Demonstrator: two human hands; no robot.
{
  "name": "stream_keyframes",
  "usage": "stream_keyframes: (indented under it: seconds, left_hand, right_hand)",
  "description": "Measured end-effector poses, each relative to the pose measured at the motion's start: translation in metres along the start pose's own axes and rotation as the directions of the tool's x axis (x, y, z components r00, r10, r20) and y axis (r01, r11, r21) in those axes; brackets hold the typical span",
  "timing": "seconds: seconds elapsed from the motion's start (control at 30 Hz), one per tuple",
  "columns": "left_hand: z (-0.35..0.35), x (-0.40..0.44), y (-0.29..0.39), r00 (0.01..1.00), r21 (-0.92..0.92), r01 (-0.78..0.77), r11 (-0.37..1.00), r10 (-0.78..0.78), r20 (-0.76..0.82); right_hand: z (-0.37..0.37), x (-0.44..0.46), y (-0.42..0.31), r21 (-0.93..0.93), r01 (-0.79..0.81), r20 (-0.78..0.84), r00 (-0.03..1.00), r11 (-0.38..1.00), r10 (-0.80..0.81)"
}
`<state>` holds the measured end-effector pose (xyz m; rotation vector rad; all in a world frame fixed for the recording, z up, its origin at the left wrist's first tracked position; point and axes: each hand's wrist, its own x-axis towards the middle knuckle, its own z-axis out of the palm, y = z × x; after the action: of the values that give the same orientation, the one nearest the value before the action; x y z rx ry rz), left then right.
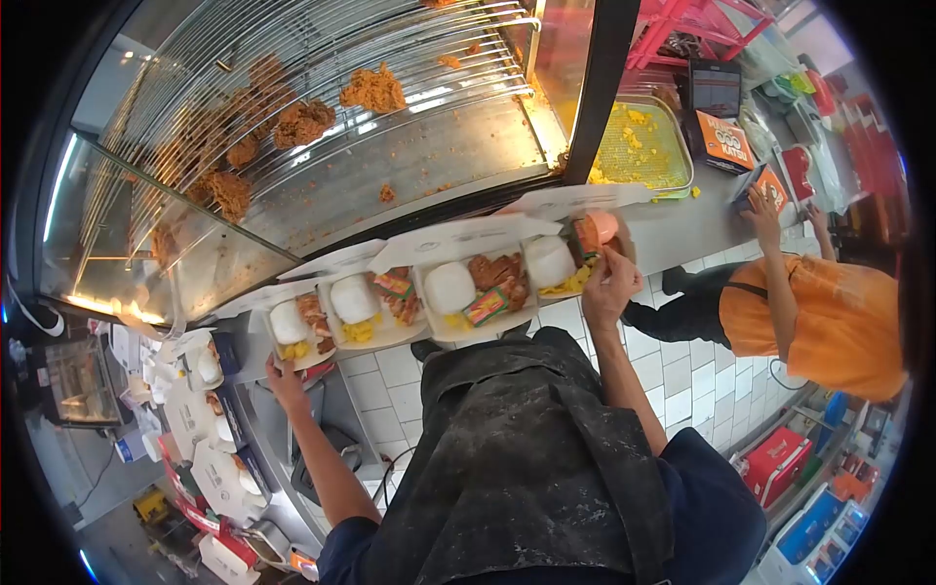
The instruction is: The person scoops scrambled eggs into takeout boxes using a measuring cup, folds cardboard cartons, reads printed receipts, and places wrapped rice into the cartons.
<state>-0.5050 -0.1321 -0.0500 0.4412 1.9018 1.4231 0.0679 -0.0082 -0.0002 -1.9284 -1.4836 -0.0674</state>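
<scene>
Meal boxes point(448, 244) in a row on the counter point(673, 237), a hand at each end

Four open boxes hold rice point(449, 289) and fried chicken; the lids' print is too faint to read. The right hand point(612, 285) bends into the rightmost box, fingertips at a sauce packet point(587, 237); I cannot tell whether they pinch it. A pinkish round thing point(604, 226) there is unclear. The left hand point(286, 382) meets the leftmost box's near corner, its grip too small to judge.

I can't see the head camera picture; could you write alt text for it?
A person's right fingers are over the rightmost of four open cardboard meal boxes lined up on a counter; the left fingers touch the leftmost. In the boxes are white rice mounds, chicken, yellow crumbles and red-green sachets. Beyond, a display case holds fried chicken pieces.
</scene>
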Motion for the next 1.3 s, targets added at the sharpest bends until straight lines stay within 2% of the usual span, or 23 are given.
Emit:
stream_keyframes:
  seconds: [0.13, 0.3, 0.37, 0.43, 0.47, 0.5, 0.57, 0.63, 0.7, 0.77, 0.83, 0.9, 0.93, 1.0, 1.03, 1.1, 1.13, 1.2, 1.23, 1.3]
  left_hand:
    - [0.054, -0.05, 0.032, 0.998, 0.007, 0.062, 0.998, -0.062, -0.005]
    - [0.082, -0.066, 0.012, 0.999, 0.042, 0.033, 0.999, -0.033, -0.01]
    - [0.097, -0.077, 0.012, 1.0, -0.007, 0.013, 1.0, -0.013, -0.001]
    - [0.113, -0.09, 0.012, 1.0, -0.029, 0.014, 0.999, -0.014, 0.011]
    - [0.118, -0.094, 0.01, 1.0, -0.029, 0.011, 1.0, -0.011, 0.005]
    - [0.122, -0.098, 0.008, 1.0, -0.025, 0.008, 1.0, -0.008, -0.003]
    - [0.133, -0.11, 0.012, 1.0, -0.023, -0.005, 1.0, 0.005, -0.004]
    - [0.141, -0.116, 0.01, 0.999, -0.093, 0.033, 0.995, -0.033, 0.001]
    - [0.152, -0.123, 0.012, 1.0, -0.092, 0.022, 0.996, -0.023, -0.008]
    - [0.157, -0.127, 0.014, 0.999, -0.086, 0.023, 0.996, -0.025, -0.022]
    - [0.161, -0.13, 0.012, 0.999, -0.084, 0.035, 0.996, -0.034, 0.004]
    - [0.168, -0.135, 0.009, 1.0, -0.097, 0.023, 0.995, -0.023, 0.002]
    - [0.17, -0.136, 0.007, 1.0, -0.101, 0.024, 0.995, -0.024, 0.008]
    - [0.174, -0.14, 0.005, 1.0, -0.099, 0.025, 0.995, -0.027, -0.016]
    - [0.175, -0.145, 0.007, 0.999, -0.09, 0.031, 0.995, -0.034, -0.032]
    - [0.18, -0.152, 0.01, 0.998, -0.089, 0.032, 0.996, -0.037, -0.055]
    - [0.185, -0.152, 0.004, 0.997, -0.102, -0.016, 0.995, 0.009, -0.074]
    - [0.185, -0.152, 0.002, 0.997, -0.1, -0.015, 0.995, 0.007, -0.078]
    - [0.185, -0.151, 0.003, 0.997, -0.099, -0.022, 0.995, 0.014, -0.08]
    - [0.185, -0.153, 0.004, 0.997, -0.099, -0.019, 0.995, 0.011, -0.078]
  right_hand:
    - [-0.009, 0.017, 0.03, -0.003, -0.01, -0.042, 0.999, 1.0, 0.01]
    - [-0.023, 0.038, 0.065, 0.019, -0.026, -0.06, 0.998, 0.999, 0.027]
    - [-0.036, 0.05, 0.07, -0.049, -0.014, -0.066, 0.998, 0.999, 0.011]
    - [-0.056, 0.07, 0.061, 0.338, -0.097, -0.103, 0.985, 0.936, 0.139]
    - [-0.07, 0.084, 0.06, 0.307, -0.005, -0.141, 0.989, 0.952, 0.051]
    - [-0.081, 0.102, 0.055, 0.308, 0.002, -0.149, 0.988, 0.951, 0.046]
    - [-0.1, 0.142, 0.034, 0.525, 0.101, -0.288, 0.956, 0.845, 0.065]
    - [-0.107, 0.204, 0.027, 0.37, 0.225, -0.23, 0.962, 0.901, -0.146]
    - [-0.081, 0.268, 0.035, 0.352, 0.221, 0.023, 0.969, 0.91, -0.244]
    - [-0.035, 0.318, 0.051, 0.253, 0.37, 0.268, 0.861, 0.894, -0.432]
    - [0.022, 0.348, 0.067, 0.249, 0.47, 0.481, 0.699, 0.847, -0.529]
    - [0.055, 0.348, 0.061, 0.252, 0.549, 0.569, 0.582, 0.797, -0.58]
    - [0.068, 0.34, 0.06, 0.257, 0.554, 0.567, 0.577, 0.792, -0.588]
    - [0.085, 0.321, 0.058, 0.148, 0.8, 0.794, 0.254, 0.582, -0.552]
    - [0.087, 0.32, 0.058, 0.156, 0.802, 0.795, 0.245, 0.577, -0.555]
    - [0.088, 0.315, 0.06, 0.311, 0.842, 0.821, -0.005, 0.44, -0.571]
    - [0.089, 0.31, 0.061, 0.31, 0.851, 0.805, 0.002, 0.424, -0.593]
    - [0.083, 0.306, 0.052, 0.246, 0.865, 0.864, 0.009, 0.437, -0.503]
    - [0.082, 0.304, 0.044, 0.246, 0.869, 0.861, 0.008, 0.43, -0.509]
    - [0.079, 0.298, 0.03, 0.412, 0.875, 0.893, -0.331, 0.256, -0.305]
